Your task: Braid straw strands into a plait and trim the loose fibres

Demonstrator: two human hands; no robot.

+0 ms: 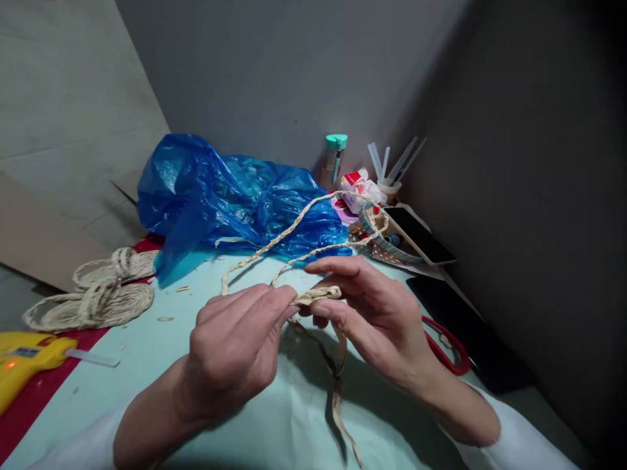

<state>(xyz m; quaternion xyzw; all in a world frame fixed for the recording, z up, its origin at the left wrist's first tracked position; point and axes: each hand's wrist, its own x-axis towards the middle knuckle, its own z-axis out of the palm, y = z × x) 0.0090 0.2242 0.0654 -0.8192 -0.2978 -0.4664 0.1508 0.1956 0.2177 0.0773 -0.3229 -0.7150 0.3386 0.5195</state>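
Observation:
My left hand (235,349) and my right hand (369,313) meet over the pale green table top (147,339), both pinching a braided straw cord (318,295) between thumb and fingers. The plaited length of the cord runs back in two strands towards the blue bag and a small woven piece (375,222). Loose flat straw ends (340,391) hang down from the pinch towards me. Both hands are closed on the cord, with the right hand's upper fingers stretched over it.
A crumpled blue plastic bag (230,196) lies at the back. Coiled straw braids (98,294) and a yellow glue gun (24,362) lie at the left. Red-handled scissors (448,346), a phone (418,235), a green-capped bottle (334,160) and a cup of sticks (389,176) crowd the right, by a dark wall.

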